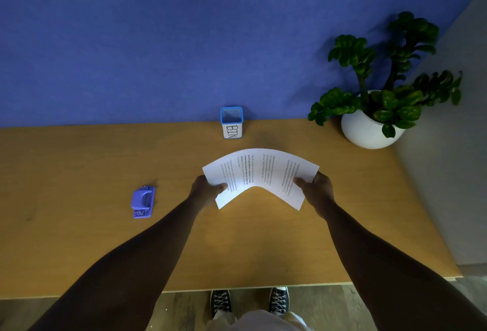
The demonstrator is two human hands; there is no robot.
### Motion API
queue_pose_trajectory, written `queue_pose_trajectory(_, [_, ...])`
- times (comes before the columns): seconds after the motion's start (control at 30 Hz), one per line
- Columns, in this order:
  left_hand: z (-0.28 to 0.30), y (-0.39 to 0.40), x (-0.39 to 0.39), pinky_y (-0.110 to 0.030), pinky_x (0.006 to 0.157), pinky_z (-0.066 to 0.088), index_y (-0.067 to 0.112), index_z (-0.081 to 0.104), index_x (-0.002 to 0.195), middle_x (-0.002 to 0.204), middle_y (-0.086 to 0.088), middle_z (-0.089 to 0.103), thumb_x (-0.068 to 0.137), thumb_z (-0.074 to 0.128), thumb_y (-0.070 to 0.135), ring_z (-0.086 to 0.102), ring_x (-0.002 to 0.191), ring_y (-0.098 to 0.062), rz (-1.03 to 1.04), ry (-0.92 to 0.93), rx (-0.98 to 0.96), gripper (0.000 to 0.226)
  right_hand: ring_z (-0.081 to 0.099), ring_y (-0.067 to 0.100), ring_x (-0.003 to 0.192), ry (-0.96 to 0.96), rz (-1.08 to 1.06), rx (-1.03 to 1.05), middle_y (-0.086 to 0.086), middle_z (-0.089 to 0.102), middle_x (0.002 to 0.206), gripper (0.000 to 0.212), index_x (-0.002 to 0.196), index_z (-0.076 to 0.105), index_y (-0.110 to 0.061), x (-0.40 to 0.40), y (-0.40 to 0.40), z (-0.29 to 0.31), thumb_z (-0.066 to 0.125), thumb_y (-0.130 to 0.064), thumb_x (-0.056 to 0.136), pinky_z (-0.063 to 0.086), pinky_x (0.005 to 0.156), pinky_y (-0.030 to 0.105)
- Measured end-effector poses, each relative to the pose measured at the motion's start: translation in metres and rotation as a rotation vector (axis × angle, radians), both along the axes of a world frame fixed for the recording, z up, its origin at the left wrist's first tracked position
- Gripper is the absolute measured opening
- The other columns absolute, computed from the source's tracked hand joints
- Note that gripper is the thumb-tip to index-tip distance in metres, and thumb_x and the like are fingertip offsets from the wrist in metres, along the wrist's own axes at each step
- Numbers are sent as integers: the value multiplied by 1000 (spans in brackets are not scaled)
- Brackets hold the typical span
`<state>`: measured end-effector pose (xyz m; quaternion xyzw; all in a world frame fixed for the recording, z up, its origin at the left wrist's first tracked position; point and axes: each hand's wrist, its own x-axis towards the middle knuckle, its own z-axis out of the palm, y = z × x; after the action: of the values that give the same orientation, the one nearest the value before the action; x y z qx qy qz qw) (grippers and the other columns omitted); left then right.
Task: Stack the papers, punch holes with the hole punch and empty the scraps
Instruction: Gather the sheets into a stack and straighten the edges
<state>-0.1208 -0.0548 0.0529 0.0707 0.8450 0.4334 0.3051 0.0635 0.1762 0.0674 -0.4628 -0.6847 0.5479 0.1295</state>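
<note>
Papers (259,175): bowed upward, pinched at either end by left hand (207,190) and right hand (315,190); punch (142,202) lay left, bin (232,122) behind.

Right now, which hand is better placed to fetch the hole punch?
Left. The hole punch lies on the table beside the left hand; the right hand grips the papers' far end.

A green leafy plant (390,72) stands in a round white pot (366,130) at the far right corner of the wooden table (79,238), against a blue wall (158,40), while two dark lace-up shoes (278,300), apparently canvas, show on the floor (395,291) below the near edge.
</note>
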Motion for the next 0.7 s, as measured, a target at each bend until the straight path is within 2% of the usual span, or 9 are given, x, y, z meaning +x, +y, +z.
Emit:
queue_pose_trajectory(0.1, [8, 4, -3, -28, 71, 55, 13, 72, 103, 96, -1, 73, 83, 78, 24, 71, 92, -24, 130, 111, 120, 23, 67, 16, 85, 76, 10, 22, -2, 70, 97, 20, 108, 66, -20, -2, 1, 6, 69, -17, 89, 53, 63, 25])
queue_pose_trajectory(0.17, [16, 5, -6, -25, 64, 55, 16, 72, 97, 91, 3, 75, 83, 78, 27, 72, 85, -19, 168, 125, 237, 19, 68, 18, 84, 132, -24, -17, -4, 70, 93, 15, 102, 66, -24, -3, 2, 10, 69, -17, 89, 53, 61, 27])
queue_pose_trajectory(0.27, [27, 5, -14, -20, 61, 53, 11, 73, 98, 87, 5, 75, 82, 79, 27, 71, 74, -7, 229, 141, 334, 23, 70, 20, 83, 228, -70, -132, -2, 73, 94, 13, 97, 67, -23, -5, 6, 15, 69, -14, 88, 56, 60, 27])
queue_pose_trajectory(0.33, [32, 4, -18, -14, 57, 51, 11, 73, 105, 89, 4, 75, 82, 80, 22, 68, 67, 3, 257, 116, 404, 27, 71, 24, 87, 277, -96, -199, 2, 74, 97, 13, 99, 68, -18, -5, 10, 18, 69, -11, 88, 58, 66, 33])
queue_pose_trajectory(0.43, [35, 0, -23, -13, 59, 53, 10, 71, 113, 96, -1, 75, 81, 81, 15, 69, 71, 3, 286, 53, 504, 33, 70, 26, 93, 351, -129, -283, 7, 73, 105, 16, 103, 68, -15, -5, 13, 21, 66, -7, 89, 58, 78, 42])
queue_pose_trajectory(0.6, [40, 4, -20, -19, 66, 58, 21, 72, 107, 99, 6, 76, 81, 81, 16, 72, 84, -5, 364, -97, 622, 29, 71, 23, 97, 461, -145, -376, 6, 74, 109, 24, 111, 67, -14, -6, 10, 24, 64, -2, 90, 59, 75, 36])
queue_pose_trajectory(0.7, [43, 12, -14, -20, 68, 58, 19, 73, 104, 102, 4, 76, 80, 82, 15, 73, 92, -11, 441, -166, 721, 26, 70, 24, 102, 504, -163, -445, 7, 72, 115, 28, 115, 66, -13, -8, 7, 23, 63, -1, 90, 58, 78, 38])
